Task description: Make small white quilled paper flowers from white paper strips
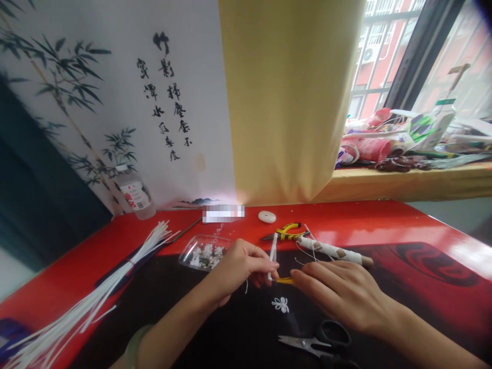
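My left hand [251, 260] pinches a narrow white strip [273, 248] that stands up between thumb and fingers. Closed around a slim yellow tool [284, 281], my right hand [338, 289] brings its tip against the lower end of the strip; most of the tool is hidden in the fingers, so its kind does not show. Just below the hands, a small white flower-shaped piece [281, 305] lies on the black mat [238, 333]. Black-handled scissors [307, 343] rest nearer to me, blades partly apart. A clear plastic box [188, 256] holding white flower pieces sits behind my left wrist.
Yellow-and-black pliers [288, 232], a white-wrapped roll [332, 249] and a pale oval object [266, 217] lie beyond my hands on the red table [384, 220]. A bundle of white strips [111, 287] stretches along the left, near a clear bottle [135, 193]. Clutter covers the windowsill [400, 179].
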The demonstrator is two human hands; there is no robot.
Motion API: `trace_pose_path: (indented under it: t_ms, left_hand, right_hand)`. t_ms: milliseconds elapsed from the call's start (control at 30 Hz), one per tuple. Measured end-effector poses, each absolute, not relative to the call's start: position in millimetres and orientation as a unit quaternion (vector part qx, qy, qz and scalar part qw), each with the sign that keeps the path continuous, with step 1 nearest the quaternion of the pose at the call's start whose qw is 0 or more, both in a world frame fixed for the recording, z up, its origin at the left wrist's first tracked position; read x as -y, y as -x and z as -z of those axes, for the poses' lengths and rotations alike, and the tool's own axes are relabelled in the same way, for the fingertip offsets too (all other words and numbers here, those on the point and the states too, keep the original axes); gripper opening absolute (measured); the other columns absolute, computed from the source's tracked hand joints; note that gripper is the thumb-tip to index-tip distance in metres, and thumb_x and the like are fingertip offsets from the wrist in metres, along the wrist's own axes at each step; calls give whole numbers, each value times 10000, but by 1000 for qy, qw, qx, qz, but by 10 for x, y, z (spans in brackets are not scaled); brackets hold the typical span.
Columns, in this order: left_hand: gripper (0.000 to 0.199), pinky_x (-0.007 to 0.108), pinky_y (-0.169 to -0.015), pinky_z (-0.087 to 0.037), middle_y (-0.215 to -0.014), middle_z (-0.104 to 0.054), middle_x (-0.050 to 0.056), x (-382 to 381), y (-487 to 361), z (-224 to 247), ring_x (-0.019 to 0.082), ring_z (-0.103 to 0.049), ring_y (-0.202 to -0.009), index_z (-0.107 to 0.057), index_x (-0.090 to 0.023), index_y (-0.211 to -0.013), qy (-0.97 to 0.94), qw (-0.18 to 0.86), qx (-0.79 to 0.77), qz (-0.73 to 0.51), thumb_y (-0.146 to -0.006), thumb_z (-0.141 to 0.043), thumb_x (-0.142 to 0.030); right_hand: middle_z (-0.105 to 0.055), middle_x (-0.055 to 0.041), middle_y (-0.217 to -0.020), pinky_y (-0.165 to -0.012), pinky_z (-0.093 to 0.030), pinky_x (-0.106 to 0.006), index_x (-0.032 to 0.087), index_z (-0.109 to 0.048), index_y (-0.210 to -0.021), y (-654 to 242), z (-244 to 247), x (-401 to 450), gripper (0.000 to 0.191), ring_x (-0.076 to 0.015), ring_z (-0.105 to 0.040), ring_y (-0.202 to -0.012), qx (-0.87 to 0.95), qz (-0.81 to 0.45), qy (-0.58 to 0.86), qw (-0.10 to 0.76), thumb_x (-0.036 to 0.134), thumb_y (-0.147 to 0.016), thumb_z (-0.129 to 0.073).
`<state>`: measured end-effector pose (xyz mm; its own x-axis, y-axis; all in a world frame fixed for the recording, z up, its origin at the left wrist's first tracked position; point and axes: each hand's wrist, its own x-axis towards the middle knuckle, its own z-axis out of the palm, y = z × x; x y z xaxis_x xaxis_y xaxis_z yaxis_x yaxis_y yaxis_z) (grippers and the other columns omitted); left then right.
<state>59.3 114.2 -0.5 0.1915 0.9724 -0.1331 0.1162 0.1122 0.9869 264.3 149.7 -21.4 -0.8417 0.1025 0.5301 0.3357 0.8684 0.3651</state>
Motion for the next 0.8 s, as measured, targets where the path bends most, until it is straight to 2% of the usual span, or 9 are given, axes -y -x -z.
trace_pose_path:
  t_ms: [167, 333, 500, 667, 800]
  left_hand:
    - [164, 205, -457, -361, -460, -574, 12, -1166, -570, -1, 91, -488, -438, -673, -129, -569, -546, 559, -499, -375, -662, -596, -240]
    - [160, 204, -450, -356, -475, -588, 18, -1152, -582, 6, 89, -493, -439, -677, -125, -582, -545, 561, -499, -372, -660, -601, -242]
    - [155, 207, -459, -358, -479, -592, 14, -1138, -606, -22, 84, -485, -441, -670, -136, -574, -545, 557, -503, -374, -659, -597, -243]
    - [181, 218, -465, -361, -481, -586, 13, -1124, -627, -5, 89, -471, -440, -649, -138, -543, -568, 526, -520, -361, -665, -584, -255]
    - [219, 228, -468, -354, -491, -577, 11, -1111, -656, 66, 102, -476, -456, -647, -144, -546, -608, 492, -525, -336, -683, -572, -297]
  right_hand:
    - [-577, 8, -624, -432, -304, -252, 123, -529, -969, -2643, 246, -1540, 177, -108, -483, -469, 939, 202, 111, 254, 194, -883, -391]
    - [-553, 15, -586, -423, -266, -257, 136, -529, -943, -2644, 215, -1545, 199, -109, -441, -441, 951, 170, 104, 237, 205, -902, -347]
    - [-536, 14, -592, -448, -250, -260, 156, -531, -870, -2611, 200, -1530, 249, -106, -432, -468, 967, 31, 163, 193, 229, -913, -297]
    - [-478, 40, -523, -469, -259, -247, 188, -518, -731, -2563, 120, -1493, 288, -100, -413, -459, 947, -90, 284, 120, 273, -908, -306]
    - [-547, 40, -571, -490, -303, -212, 194, -529, -672, -2559, 28, -1445, 299, -93, -495, -529, 924, -169, 330, 93, 238, -898, -337]
